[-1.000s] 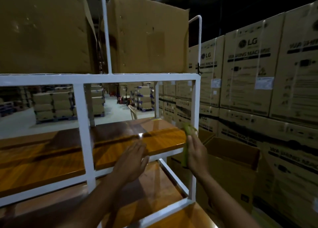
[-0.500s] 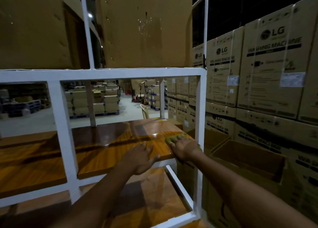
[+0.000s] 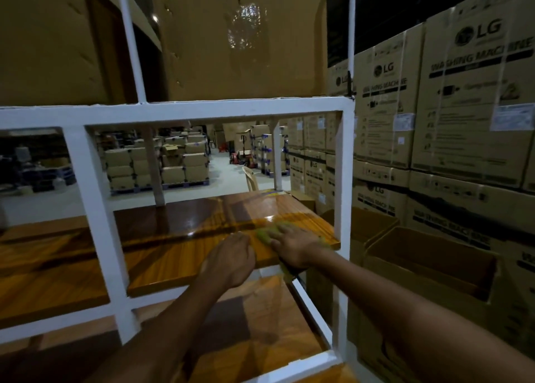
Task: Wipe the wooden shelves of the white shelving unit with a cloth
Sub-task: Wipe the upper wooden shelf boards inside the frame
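The white shelving unit (image 3: pixel 98 217) stands in front of me with glossy wooden shelves. On the middle wooden shelf (image 3: pixel 202 223), near its right front corner, lies a green cloth (image 3: pixel 265 233). My right hand (image 3: pixel 295 246) presses flat on the cloth with straight fingers. My left hand (image 3: pixel 231 259) rests on the shelf's front edge just left of the cloth, fingers bent down over the wood. A lower wooden shelf (image 3: pixel 260 324) shows under my forearms.
Large cardboard boxes (image 3: pixel 237 35) sit on the unit's top level. Stacked LG washing machine boxes (image 3: pixel 469 107) form a wall at right, with an open cardboard box (image 3: pixel 428 267) beside the unit. Pallets of boxes (image 3: pixel 162 162) and a plastic chair (image 3: pixel 250 177) stand beyond.
My right hand brought the cloth from the unit's right post onto the middle shelf and slid it left. My left hand moved up toward the shelf's front edge beside it.
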